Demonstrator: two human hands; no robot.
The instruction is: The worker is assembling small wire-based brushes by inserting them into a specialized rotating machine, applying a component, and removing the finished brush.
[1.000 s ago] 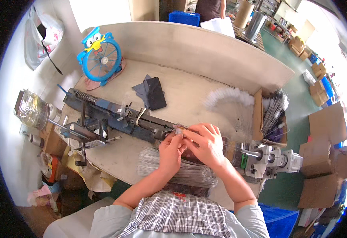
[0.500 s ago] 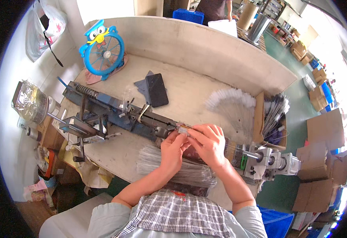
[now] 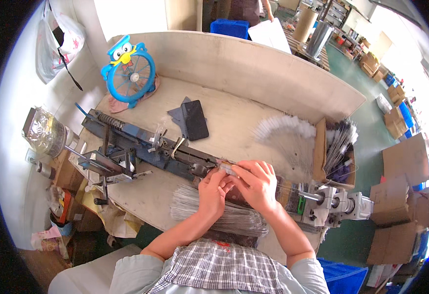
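Observation:
At the right end of a dark metal bench machine (image 3: pixel 148 147), both my hands pinch a small whitish piece (image 3: pixel 227 169). Its exact kind is hard to make out. My left hand (image 3: pixel 213 190) has its fingertips closed on the near side of the piece. My right hand (image 3: pixel 256 181) closes on it from the right, thumb and forefinger together. Below my hands, close to my body, lies a thick bundle of thin grey wires (image 3: pixel 217 210), partly covered by my left forearm. Fingers hide part of the machine's end.
White-tipped wires (image 3: pixel 285 134) fan out beside a cardboard box (image 3: pixel 321 152) of similar wires. A black phone (image 3: pixel 195 120) lies on a grey cloth. A blue cartoon-shaped fan (image 3: pixel 131 73) stands at back left. A motor-like metal unit (image 3: pixel 342 203) sits at right; a curved board (image 3: pixel 234 61) edges the table.
The view has tilted slightly, so the table sits lower in the picture. My hands stay at the machine's end, with small finger shifts on the piece. A person beyond the board has shifted left.

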